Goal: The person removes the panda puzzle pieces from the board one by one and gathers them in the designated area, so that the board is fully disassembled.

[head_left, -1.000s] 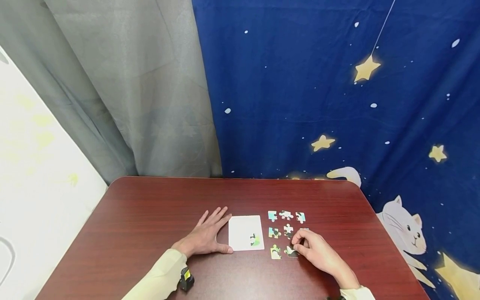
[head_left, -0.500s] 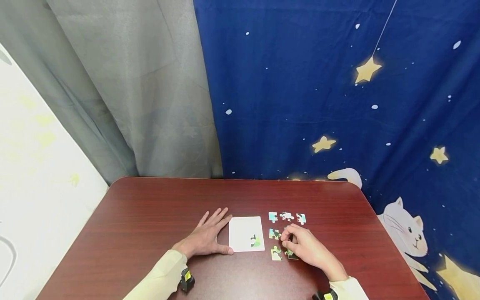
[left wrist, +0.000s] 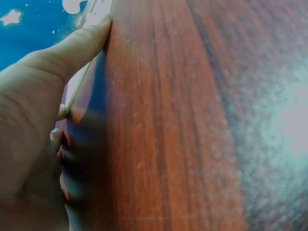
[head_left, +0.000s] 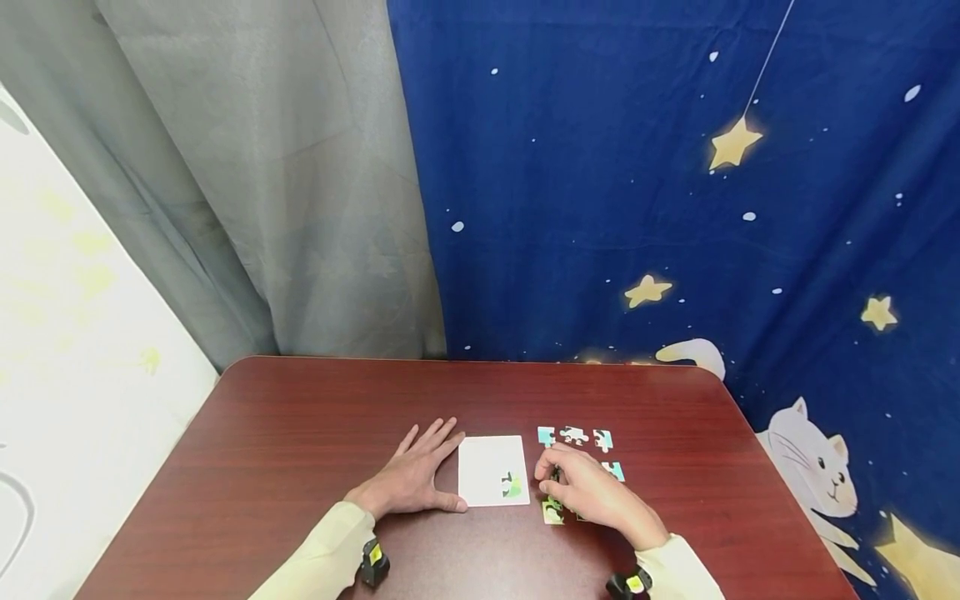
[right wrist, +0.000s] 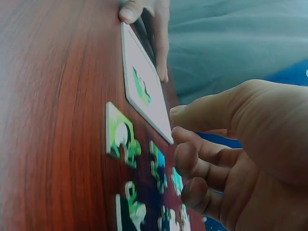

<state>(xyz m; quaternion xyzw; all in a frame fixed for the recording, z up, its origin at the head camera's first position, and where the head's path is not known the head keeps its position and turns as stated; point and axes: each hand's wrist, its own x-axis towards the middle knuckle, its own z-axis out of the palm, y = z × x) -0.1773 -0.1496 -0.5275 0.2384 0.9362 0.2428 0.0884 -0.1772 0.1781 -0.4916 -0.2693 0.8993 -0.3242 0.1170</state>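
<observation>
A square white puzzle board (head_left: 480, 462) lies flat on the table, with one green, black and white puzzle piece (head_left: 512, 485) in its lower right corner. My left hand (head_left: 408, 479) is spread on the table along the board's left side, thumb (left wrist: 91, 38) and index finger touching its edge. Just right of the board, my right hand (head_left: 592, 492) hovers over loose puzzle pieces. In the right wrist view its fingers (right wrist: 187, 156) are loosely bent, a small gap from the thumb (right wrist: 202, 113), and nothing shows between them. A yellow-green piece (right wrist: 118, 132) lies below. The hand hides some pieces from the head view.
Beyond my right hand is a row of loose pieces: a blue one (head_left: 546, 435), a white one (head_left: 574, 435) and a blue-white one (head_left: 602, 440). Another blue piece (head_left: 615, 470) lies at its right. The brown table (head_left: 315, 417) ends at curtains (head_left: 337, 250).
My right hand has moved left over the loose pieces, toward the board, uncovering the blue piece at the right and covering the middle ones. My left hand and the board stay put.
</observation>
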